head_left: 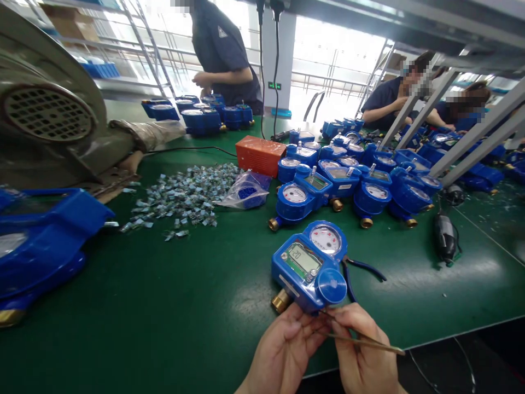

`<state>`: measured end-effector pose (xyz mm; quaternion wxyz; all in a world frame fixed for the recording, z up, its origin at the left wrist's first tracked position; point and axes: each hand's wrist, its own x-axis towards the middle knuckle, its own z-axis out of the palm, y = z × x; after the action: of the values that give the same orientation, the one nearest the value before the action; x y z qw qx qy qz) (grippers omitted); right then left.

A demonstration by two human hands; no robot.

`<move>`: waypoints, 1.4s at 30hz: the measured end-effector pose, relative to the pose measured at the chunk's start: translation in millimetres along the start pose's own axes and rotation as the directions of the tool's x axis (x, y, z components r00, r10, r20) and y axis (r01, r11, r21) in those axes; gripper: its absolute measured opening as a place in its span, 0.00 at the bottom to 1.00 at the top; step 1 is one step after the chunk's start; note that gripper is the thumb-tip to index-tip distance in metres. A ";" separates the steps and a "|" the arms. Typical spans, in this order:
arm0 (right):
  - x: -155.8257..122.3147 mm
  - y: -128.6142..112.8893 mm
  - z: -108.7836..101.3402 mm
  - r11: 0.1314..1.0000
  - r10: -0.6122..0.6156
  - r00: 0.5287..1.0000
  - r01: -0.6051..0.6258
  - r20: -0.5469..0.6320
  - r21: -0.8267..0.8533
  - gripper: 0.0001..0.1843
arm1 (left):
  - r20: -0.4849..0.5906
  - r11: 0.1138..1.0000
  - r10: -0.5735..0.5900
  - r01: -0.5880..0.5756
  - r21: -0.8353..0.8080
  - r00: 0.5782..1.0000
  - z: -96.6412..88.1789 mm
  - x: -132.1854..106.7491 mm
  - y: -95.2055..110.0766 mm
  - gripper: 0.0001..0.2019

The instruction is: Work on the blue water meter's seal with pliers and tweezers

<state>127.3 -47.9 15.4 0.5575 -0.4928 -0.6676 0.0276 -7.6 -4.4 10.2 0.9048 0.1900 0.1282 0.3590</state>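
Blue meter (309, 266), glossy, boxy (brass-ended).

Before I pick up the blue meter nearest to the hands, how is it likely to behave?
The blue meter should feel stiff, since its casing looks rigid. It may be rather heavy for its size, given the brass-coloured fitting. The display, with circuit board visible around it, is probably its more fragile part.
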 end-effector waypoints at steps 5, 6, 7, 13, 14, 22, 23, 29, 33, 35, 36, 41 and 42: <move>-3.6 2.2 -1.2 0.999 0.038 0.999 -0.038 0.025 -0.013 0.15 | 0.001 1.000 0.003 -0.003 0.008 1.000 -0.5 -0.2 -0.7 0.20; -4.6 3.3 -1.7 0.999 0.040 0.999 -0.040 0.036 -0.012 0.15 | -0.001 1.000 0.004 -0.004 0.006 1.000 -0.4 -0.1 -0.9 0.20; -5.5 4.4 -2.4 0.999 0.038 0.998 -0.038 0.045 -0.011 0.15 | -0.003 1.000 0.004 -0.004 0.005 1.000 -0.3 0.1 -0.9 0.19; -3.1 4.4 -6.1 0.999 0.042 0.994 -0.041 0.104 -0.006 0.16 | -0.008 1.000 0.005 -0.005 0.023 1.000 1.1 1.0 1.1 0.20; -1.3 2.6 -6.7 0.999 0.048 0.993 -0.047 0.110 -0.011 0.15 | -0.003 1.000 0.007 -0.007 0.023 1.000 1.2 1.1 1.5 0.20; 8.2 -7.1 -15.0 0.994 0.014 0.978 0.009 0.206 -0.113 0.16 | -0.023 0.998 0.028 -0.027 0.050 0.999 -0.6 0.4 -0.1 0.19; 8.1 -7.7 -15.9 0.991 -0.011 0.973 0.042 0.230 -0.129 0.16 | -0.027 0.998 0.029 -0.028 0.047 0.999 -0.9 0.1 -0.5 0.18; 6.3 -13.5 -14.9 0.975 0.010 0.973 0.041 0.229 -0.217 0.14 | -0.018 0.999 0.040 -0.039 0.028 0.999 1.7 -1.4 -1.4 0.18; 3.7 -10.1 -10.0 0.975 0.023 0.972 0.029 0.233 -0.219 0.11 | 0.001 1.000 0.019 -0.019 0.024 1.000 3.2 -1.4 -1.1 0.19; 3.9 -8.6 -7.1 0.978 0.037 0.980 0.005 0.195 -0.207 0.10 | -0.004 1.000 0.020 -0.020 0.024 1.000 2.2 -1.6 -1.5 0.19; 5.0 -8.6 -5.9 0.979 0.038 0.983 -0.001 0.177 -0.202 0.09 | -0.008 1.000 0.020 -0.020 0.023 1.000 1.5 -1.7 -1.8 0.19; 14.4 -13.0 -5.0 0.985 0.019 0.987 0.009 0.159 -0.173 0.09 | -0.064 1.000 0.021 -0.019 0.021 0.998 0.5 -2.2 -3.1 0.17; 14.7 -12.9 -5.6 0.986 0.042 0.988 -0.017 0.151 -0.163 0.09 | -0.071 0.999 0.023 -0.022 0.024 0.997 1.2 -1.9 -3.0 0.17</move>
<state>125.2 -47.2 35.6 0.4622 -0.5425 -0.7012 0.0196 -6.8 -8.0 10.1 0.8933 0.1889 0.1622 0.3741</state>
